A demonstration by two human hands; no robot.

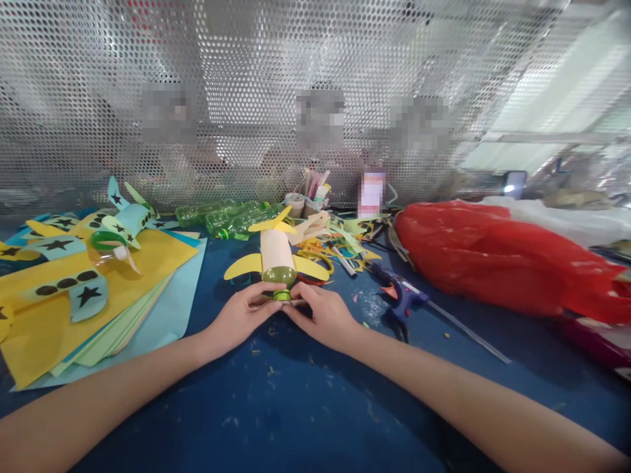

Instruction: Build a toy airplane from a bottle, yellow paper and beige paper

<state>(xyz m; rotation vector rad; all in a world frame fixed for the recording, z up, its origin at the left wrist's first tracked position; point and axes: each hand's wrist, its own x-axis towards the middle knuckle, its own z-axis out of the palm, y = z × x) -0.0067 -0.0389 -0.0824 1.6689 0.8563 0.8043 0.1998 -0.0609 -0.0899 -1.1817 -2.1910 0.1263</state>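
Note:
A toy airplane made from a green plastic bottle (279, 276) lies on the blue table with its neck toward me. Pale paper wraps its body, and yellow paper wings (313, 266) and a yellow tail (273, 223) stick out. My left hand (246, 312) pinches at the left side of the green bottle cap (282, 295). From the right, my right hand (325, 312) closes its thumb and fingers at the same cap. A thin strip seems to show between the fingertips, but it is mostly hidden.
Finished paper-and-bottle planes (89, 289) lie on coloured paper sheets (185, 309) at left. Green bottles (241, 217) and paper scraps (355, 236) are behind. A blue glue gun (404, 299) with a glue stick, and a red plastic bag (493, 256), lie right. Perforated silver sheeting (256, 79) hangs behind.

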